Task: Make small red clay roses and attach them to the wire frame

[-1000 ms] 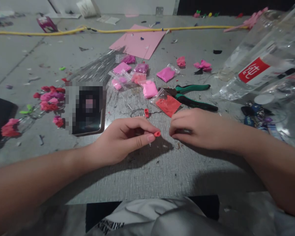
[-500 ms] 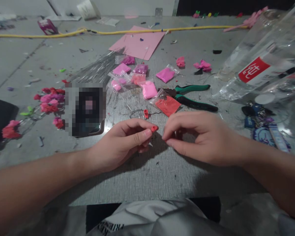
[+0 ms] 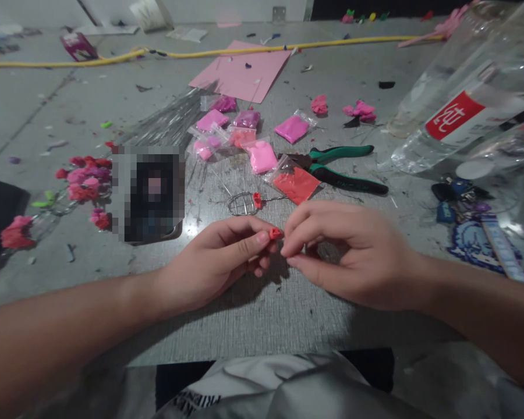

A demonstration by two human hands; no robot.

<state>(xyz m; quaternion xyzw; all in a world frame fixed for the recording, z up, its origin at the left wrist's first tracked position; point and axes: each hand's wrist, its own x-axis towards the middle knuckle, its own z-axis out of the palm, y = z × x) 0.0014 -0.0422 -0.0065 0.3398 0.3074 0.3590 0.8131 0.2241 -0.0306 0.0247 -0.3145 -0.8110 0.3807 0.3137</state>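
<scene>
My left hand (image 3: 227, 253) pinches a small red clay piece (image 3: 275, 234) between thumb and fingertips. Just right of it is my right hand (image 3: 344, 253), its fingers curled and its thumb and fingertips close together at the piece; whatever they may hold is too small to make out. Beyond the hands a wire loop (image 3: 243, 203) lies on the grey table beside another small red clay piece (image 3: 257, 200). An open bag of red clay (image 3: 296, 184) lies behind my right hand, touching the green-handled pliers (image 3: 343, 152).
Bags of pink and purple clay (image 3: 262, 156) and a bundle of wires (image 3: 170, 119) lie farther back. Clay flowers (image 3: 85, 177) and a pixelated device (image 3: 151, 195) are on the left. Clear bottles (image 3: 445, 125) and keys with charms (image 3: 456, 203) are on the right.
My right hand has moved slightly left, its fingertips now close against the red piece in my left hand. The view has shifted a little.
</scene>
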